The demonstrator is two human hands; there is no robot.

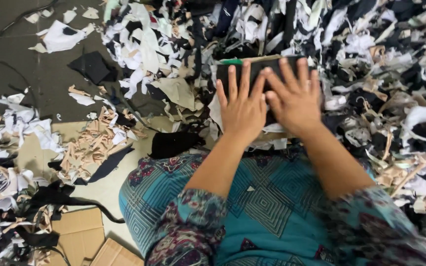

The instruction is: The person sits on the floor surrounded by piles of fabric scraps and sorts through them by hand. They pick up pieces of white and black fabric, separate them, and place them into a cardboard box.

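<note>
My left hand (241, 106) and my right hand (294, 98) lie flat side by side, fingers spread, pressing down on a stack of black fabric pieces (260, 69) in front of my lap. The right hand's fingers overlap the left hand's edge slightly. A green strip (231, 61) shows at the stack's far left corner. Neither hand grips anything; both palms rest on the fabric. My teal patterned garment (267, 197) fills the lower middle.
A large heap of white, black and beige fabric scraps (385, 64) surrounds the stack. More scraps (6, 128) lie at the left. Beige offcuts (92, 143), a black piece (173, 144), flattened cardboard (82, 236) and dark floor (20, 64) are at the left.
</note>
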